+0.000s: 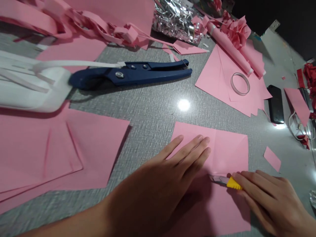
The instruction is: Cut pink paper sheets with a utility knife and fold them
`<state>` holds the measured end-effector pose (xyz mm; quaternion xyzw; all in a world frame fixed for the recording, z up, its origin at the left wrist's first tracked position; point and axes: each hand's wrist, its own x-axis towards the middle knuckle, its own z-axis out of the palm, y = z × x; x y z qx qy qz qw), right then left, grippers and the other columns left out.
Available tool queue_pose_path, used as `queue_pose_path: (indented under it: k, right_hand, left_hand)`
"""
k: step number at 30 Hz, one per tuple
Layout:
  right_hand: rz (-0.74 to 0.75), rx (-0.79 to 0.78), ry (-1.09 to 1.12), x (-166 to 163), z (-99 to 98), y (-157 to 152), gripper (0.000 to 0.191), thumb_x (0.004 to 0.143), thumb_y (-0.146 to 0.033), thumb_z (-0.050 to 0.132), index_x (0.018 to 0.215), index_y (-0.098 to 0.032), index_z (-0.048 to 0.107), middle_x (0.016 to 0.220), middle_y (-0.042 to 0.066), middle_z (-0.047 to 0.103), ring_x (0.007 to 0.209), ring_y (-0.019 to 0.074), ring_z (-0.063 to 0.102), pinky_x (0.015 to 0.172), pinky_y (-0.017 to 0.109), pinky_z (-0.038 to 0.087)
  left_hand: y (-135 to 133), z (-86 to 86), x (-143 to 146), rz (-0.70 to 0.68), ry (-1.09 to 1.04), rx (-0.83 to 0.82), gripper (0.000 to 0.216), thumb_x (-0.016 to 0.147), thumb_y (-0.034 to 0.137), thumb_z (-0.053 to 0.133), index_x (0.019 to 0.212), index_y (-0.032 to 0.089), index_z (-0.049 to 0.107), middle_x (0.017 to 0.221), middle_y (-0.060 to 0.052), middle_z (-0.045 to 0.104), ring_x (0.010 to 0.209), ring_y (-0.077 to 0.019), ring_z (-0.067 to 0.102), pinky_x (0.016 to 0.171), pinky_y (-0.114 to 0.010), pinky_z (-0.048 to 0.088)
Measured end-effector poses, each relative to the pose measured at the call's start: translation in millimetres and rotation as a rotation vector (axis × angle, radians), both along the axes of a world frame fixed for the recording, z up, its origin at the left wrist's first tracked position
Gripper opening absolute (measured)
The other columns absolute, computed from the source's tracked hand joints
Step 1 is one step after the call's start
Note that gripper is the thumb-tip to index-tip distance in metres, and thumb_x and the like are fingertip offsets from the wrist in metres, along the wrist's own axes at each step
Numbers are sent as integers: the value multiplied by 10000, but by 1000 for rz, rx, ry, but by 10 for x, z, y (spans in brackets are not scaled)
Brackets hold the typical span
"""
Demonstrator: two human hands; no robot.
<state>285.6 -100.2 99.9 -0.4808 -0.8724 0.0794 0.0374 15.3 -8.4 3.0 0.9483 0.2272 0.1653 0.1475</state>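
Observation:
My left hand (170,174) lies flat on a sheet of pink paper (232,149), its fingers stretched out across it. Crease lines run through the sheet. A box cutter with a yellow grip (234,183) is in my right hand (274,197), fingers wrapped round it. Its blade points left and its tip meets the paper by a crease, just right of my left fingers. Most of the cutter's body is hidden under my right hand.
Pink sheets (98,148) lie at left beside a white object with straps (29,89) and a dark blue pivoted tool (148,74). At upper right, a tape roll (240,84) rests on pink paper near rolled tubes (229,49) and a black phone-like object (276,103). Silver foil (176,19) stands behind.

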Motion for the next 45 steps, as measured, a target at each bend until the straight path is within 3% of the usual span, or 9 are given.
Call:
queue_pose_path:
  k: [7,12,20,26,32,45]
  right_hand:
    - [-46,-24,-5,54,-14,-42,313,1199,-219,429,1317,-144,709,1087,76,876,829,191,839,564,296,599]
    - [-43,-4,-13,52,-5,-61,308,1204,-212,426,1284,-137,713,1082,64,878,824,179,828,615,296,601]
    - [-73,0,-40,45,-1,-130,299,1201,-195,421,1296,-128,696,1081,68,874,843,180,820,651,302,604]
    - [-94,7,-64,90,-31,-193,296,1199,-215,430,1340,-158,684,1089,62,869,845,187,822,611,307,587]
    - [-116,-65,-42,174,-50,-251,310,1176,-198,458,1416,-163,651,1173,77,851,913,198,820,597,309,587]
    - [-168,-171,26,331,-38,-323,394,1121,-136,541,1505,-185,616,1207,97,817,927,205,791,655,314,601]
  left_hand:
    - [-11,-10,0,1,10,2,648,1118,548,476,1587,109,559,1685,-137,565,1559,-310,501,1307,-495,243]
    - [0,-11,0,-3,-26,53,550,1150,392,374,1557,89,587,1640,-151,612,1500,-308,574,1266,-501,306]
    - [-20,-42,11,49,-73,-34,521,1110,431,483,1501,137,664,1609,-106,650,1477,-291,614,1267,-478,343]
    - [-4,2,19,16,-71,32,500,1053,273,479,1481,94,664,1573,-140,673,1405,-306,675,1225,-496,377]
    - [0,-11,4,15,-76,52,528,1006,242,495,1485,79,647,1574,-160,668,1405,-322,675,1222,-509,381]
    - [-72,-78,35,73,-95,-116,547,1116,478,494,1480,114,679,1607,-127,648,1502,-329,592,1334,-485,275]
